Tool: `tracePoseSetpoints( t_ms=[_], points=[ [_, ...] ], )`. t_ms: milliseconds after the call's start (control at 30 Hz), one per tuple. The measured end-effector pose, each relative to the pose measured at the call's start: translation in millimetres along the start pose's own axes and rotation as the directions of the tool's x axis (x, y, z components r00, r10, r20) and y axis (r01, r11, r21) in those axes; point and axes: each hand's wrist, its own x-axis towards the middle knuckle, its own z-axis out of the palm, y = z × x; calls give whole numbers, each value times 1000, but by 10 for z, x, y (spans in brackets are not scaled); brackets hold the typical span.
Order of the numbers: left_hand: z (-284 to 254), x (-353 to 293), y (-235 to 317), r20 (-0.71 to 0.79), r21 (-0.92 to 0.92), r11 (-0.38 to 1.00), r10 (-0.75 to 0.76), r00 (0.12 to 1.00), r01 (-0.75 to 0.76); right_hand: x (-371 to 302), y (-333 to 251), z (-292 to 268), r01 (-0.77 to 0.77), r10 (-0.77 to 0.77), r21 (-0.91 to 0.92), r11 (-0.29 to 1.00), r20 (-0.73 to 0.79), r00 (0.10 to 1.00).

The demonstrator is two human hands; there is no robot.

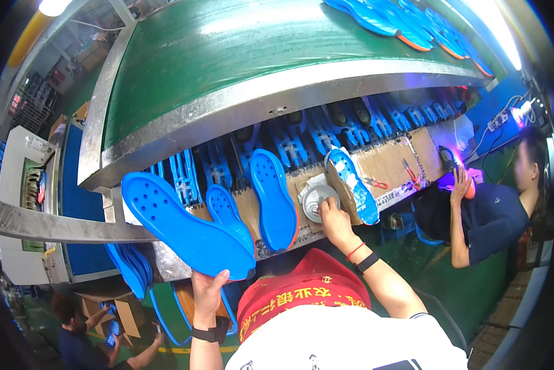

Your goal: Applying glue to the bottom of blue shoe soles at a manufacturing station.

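A large blue shoe sole (184,225), with round holes at its far end, is held tilted by its near end in my left hand (206,295). The thumb lies on its upper face. My right hand (336,223) is at a grey bowl (330,192) of whitish stuff, fingers pinched together over its near edge. Whatever those fingers hold is hidden. Left of the bowl lie a blue sole with an orange edge (273,197) and a smaller-looking blue sole (227,209). Right of it is a blue sole with white patches (358,191), beside a cardboard flap (343,188).
A green conveyor belt (227,49) with a metal edge carries blue soles (375,18) at the far right. Beneath it stand several blue shoe racks (289,145). Red-handled pliers (375,184) lie on the cardboard-covered bench (385,160). A co-worker (492,213) sits at right.
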Motion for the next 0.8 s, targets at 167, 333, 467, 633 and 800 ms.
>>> tracePoseSetpoints(
  t_ms=[167,333,467,633,800],
  points=[
    [499,24,305,52,48,992,110,993,-113,-17,20,-55,-12,12,29,1000,10,1000],
    [932,141,370,76,96,963,245,966,-252,-60,-60,-315,20,-21,36,999,7,1000],
    [1181,196,416,24,184,924,338,941,-336,-149,-216,-635,43,-13,195,980,-148,989],
    [1345,202,470,5,243,886,407,914,-395,-317,-586,-1418,299,-72,460,836,-448,891],
    [1457,193,537,68,365,792,502,862,-489,-285,-806,-1577,457,-222,418,785,-499,838]
  ],
)
